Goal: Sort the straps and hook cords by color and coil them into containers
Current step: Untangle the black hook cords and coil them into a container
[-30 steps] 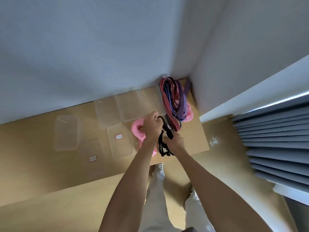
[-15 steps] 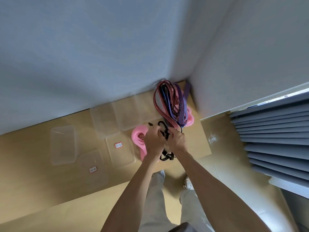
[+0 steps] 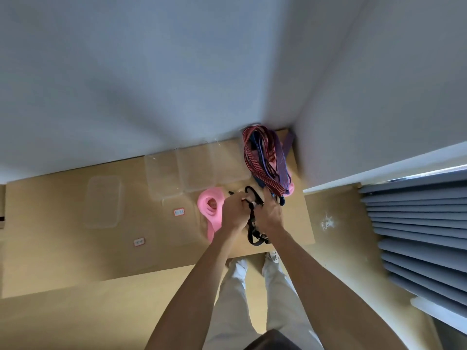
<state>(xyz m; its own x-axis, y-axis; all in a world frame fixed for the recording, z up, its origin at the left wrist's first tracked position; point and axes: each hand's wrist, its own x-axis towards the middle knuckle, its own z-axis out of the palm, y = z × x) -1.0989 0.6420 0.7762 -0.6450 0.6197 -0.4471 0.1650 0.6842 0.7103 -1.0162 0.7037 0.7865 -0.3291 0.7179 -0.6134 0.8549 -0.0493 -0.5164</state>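
Over the table's near edge, left hand (image 3: 233,213) and right hand (image 3: 270,213) sit close together, both gripping the black hook cord (image 3: 252,221), its loose loops dangling below. Limp, light stuff that probably tangles; best held at the gathered coil. Clear containers (image 3: 164,178) wait just leftward, beside the pink strap (image 3: 211,208).

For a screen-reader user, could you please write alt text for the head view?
Both hands, left hand and right hand, grip a black strap above a wooden table. A pink strap lies beside them, a red-striped and purple pile sits in the corner, and clear containers stand to the left.
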